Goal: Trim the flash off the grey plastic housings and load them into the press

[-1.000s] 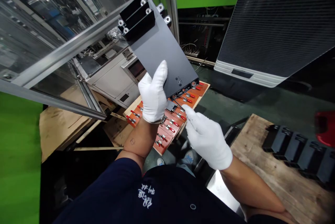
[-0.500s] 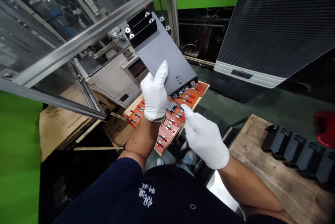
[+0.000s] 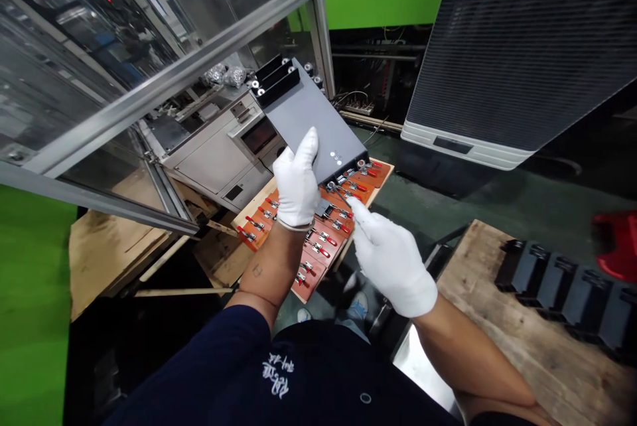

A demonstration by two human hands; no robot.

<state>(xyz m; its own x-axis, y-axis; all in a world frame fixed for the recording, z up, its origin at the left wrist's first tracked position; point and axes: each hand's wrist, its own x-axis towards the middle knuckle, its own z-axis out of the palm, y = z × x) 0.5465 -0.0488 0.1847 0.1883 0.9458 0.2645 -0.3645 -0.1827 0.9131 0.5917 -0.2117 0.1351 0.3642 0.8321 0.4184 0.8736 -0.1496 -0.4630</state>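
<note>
In a white glove, my left hand (image 3: 297,180) grips a flat grey housing (image 3: 318,117) with its thumb across the broad face. Black flanges with round metal inserts stick out at the housing's far end; its black near edge points toward my right. My right hand (image 3: 391,257), also gloved, is closed around a thin dark rod-like tool (image 3: 342,198), whose tip meets the housing's near edge by a round fitting. The tool's exact kind and its grip inside the glove are hidden. Below both hands lies an orange-brown fixture board (image 3: 318,263) carrying several red-handled toggle clamps (image 3: 326,238).
On the right, a wooden table (image 3: 465,280) holds a row of dark grey housings (image 3: 557,283), near a blurred red object (image 3: 617,247). A metal-framed machine enclosure (image 3: 184,68) stands at the left. A large black ribbed unit (image 3: 497,61) is at the upper right.
The housing's far end sits lower in view and its face has tilted, with light spots now bright near its edge. Both hands keep their hold; the view has shifted slightly.
</note>
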